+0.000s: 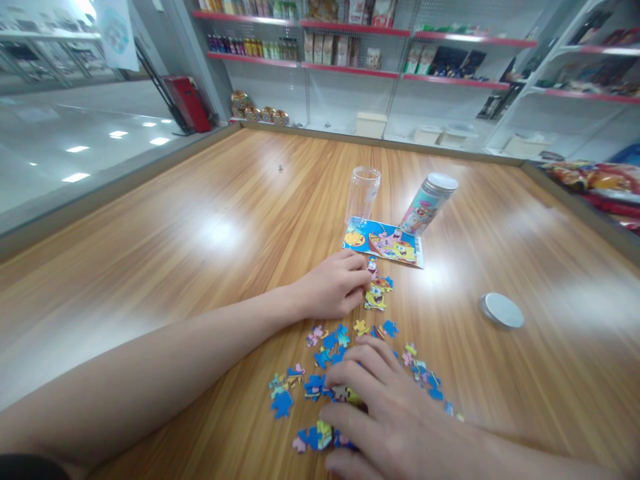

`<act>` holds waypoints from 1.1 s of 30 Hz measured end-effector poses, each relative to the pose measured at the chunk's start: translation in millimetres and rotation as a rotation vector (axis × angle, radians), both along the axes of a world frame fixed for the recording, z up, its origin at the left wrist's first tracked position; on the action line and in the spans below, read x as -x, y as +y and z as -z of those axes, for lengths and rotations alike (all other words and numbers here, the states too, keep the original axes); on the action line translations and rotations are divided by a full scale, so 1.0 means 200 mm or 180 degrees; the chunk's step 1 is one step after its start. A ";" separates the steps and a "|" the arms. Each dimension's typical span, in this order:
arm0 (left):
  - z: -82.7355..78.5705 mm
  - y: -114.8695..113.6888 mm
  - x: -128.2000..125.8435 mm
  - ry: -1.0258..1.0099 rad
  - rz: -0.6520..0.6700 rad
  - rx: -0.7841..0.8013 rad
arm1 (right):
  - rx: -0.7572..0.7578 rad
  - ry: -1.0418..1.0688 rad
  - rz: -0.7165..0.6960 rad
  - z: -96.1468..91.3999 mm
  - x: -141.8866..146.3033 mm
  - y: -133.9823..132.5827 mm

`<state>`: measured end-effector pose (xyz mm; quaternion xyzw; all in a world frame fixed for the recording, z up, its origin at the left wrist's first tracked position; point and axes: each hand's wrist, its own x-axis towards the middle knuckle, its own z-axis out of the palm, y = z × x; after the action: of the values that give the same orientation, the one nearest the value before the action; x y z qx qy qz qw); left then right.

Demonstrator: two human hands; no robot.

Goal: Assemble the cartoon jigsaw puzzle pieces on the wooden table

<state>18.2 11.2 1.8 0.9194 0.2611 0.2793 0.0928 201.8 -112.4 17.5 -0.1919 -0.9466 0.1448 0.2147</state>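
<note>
Shop shelves [350,67] stand behind one wide wooden table [200,233]. On it, by count: one picture card [383,241], one clear tube [363,193], one printed can [427,203], one loose lid [501,311], one joined cluster [376,293] and a scatter of loose pieces [283,403], roughly two dozen, some of them hidden.

The left hand [335,287] is curled, its fingertips against the cluster's left edge; whether it pinches a piece cannot be told. The right hand [395,420] lies palm down with fingers spread, flat on the loose pieces. The cluster sits just below the card, between it and the scatter.

Tube and can stand just behind the card. The lid lies well apart to the right. The table's edges are far from both hands, with bare wood to the left and around the lid.
</note>
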 end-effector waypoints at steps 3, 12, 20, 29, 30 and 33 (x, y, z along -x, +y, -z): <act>0.00 0.00 0.00 0.0005 0.0008 0.0001 | 0.0065 0.0001 0.0061 -0.01 0.00 0.00; 0.01 0.00 0.00 0.0020 -0.0016 0.0010 | 0.0081 -0.0001 0.0091 -0.02 0.01 -0.01; 0.01 0.01 0.00 0.0045 -0.0018 0.0018 | 0.0122 0.0049 0.0075 0.00 0.02 -0.01; 0.00 0.00 0.00 0.0063 -0.0040 0.0047 | 0.0388 0.0398 -0.0336 -0.01 0.03 -0.02; 0.00 0.00 0.00 0.0064 -0.0036 0.0051 | 0.0478 0.0516 -0.0318 -0.02 0.03 -0.03; 0.00 0.00 0.00 0.0042 -0.0010 0.0060 | 0.0828 0.0803 0.0023 -0.06 -0.01 0.03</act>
<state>18.1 10.7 1.8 0.9199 0.2657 0.2708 0.0994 202.9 -107.1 30.3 -0.2018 -0.8847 0.2881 0.3058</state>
